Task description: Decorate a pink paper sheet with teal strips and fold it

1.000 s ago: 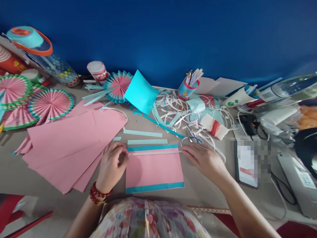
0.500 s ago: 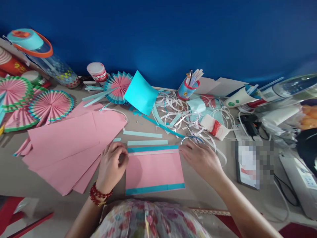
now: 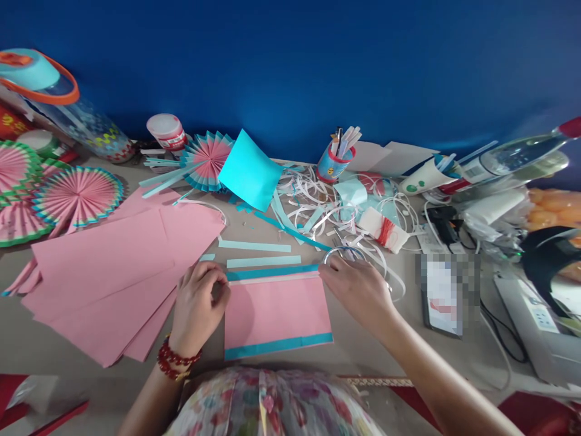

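A pink paper sheet (image 3: 278, 312) with blue bands along its far and near edges lies flat in front of me. A narrow white strip (image 3: 272, 278) stretches across it, just below the far blue band. My left hand (image 3: 202, 303) is closed at the strip's left end, thumb and forefinger curled together at the sheet's far left corner. At the other end, my right hand (image 3: 356, 284) pinches near the far right corner. A thin ring-shaped object (image 3: 345, 249) shows right behind my right fingers, partly covered by them.
Pink sheets (image 3: 104, 272) are fanned out to the left, near folded paper fans (image 3: 78, 197). Pale blue strips (image 3: 263, 261) lie beyond the work. Further back are a bright blue square (image 3: 250, 169), tangled white strips (image 3: 308, 194) and a pen cup (image 3: 334, 162). A phone (image 3: 442, 297) lies right.
The view has shifted slightly, so things appear further left. Both hands stay at the two ends of the white strip, with little visible movement against the sheet.
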The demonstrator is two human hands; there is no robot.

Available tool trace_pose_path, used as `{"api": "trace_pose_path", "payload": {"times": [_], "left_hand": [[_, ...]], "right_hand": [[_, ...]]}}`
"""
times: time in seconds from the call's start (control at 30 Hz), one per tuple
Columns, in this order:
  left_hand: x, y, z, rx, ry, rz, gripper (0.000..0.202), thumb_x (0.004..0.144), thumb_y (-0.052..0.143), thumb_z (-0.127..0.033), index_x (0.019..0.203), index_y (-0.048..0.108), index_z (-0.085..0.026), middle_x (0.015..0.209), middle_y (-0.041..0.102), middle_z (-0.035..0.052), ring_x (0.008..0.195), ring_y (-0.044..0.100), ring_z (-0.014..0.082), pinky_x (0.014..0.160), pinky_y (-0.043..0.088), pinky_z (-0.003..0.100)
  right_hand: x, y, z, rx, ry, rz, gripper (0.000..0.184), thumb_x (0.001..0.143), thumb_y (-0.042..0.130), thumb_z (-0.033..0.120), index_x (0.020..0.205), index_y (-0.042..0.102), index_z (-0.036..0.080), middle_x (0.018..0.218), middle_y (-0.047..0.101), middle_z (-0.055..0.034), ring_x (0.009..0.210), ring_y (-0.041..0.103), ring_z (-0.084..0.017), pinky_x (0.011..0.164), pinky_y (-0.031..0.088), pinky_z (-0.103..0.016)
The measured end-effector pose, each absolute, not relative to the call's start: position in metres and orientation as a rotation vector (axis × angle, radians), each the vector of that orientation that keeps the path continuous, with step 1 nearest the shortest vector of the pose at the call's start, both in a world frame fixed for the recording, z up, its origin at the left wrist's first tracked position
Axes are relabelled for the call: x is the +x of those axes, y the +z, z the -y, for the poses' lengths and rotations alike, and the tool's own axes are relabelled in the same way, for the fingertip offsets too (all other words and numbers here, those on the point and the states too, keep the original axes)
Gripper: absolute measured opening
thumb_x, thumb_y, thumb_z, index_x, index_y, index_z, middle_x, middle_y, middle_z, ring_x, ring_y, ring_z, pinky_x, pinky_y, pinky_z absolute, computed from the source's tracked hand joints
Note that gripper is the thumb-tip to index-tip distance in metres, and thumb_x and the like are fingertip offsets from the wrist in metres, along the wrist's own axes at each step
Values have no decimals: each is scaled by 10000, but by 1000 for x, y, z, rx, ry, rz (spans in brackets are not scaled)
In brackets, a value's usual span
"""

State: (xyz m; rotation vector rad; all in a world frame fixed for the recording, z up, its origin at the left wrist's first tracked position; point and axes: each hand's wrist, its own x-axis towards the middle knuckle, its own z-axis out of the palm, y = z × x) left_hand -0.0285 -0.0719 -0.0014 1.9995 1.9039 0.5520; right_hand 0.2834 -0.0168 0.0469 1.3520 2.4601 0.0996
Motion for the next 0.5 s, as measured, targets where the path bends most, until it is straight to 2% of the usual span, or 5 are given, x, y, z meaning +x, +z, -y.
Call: {"api": "trace_pose_path", "payload": {"times": [0.5], "left_hand": [[-26,1,71,2013,539,-1921,86,819,539,-142,791,559,-221,971,607,37,900,561,228,812,421,362]], "right_hand": [[285,42,16,1374,68,-2457,221,852,500,16,817,614,203,815,622,-5,618,509,-132,596,210,-319]]}}
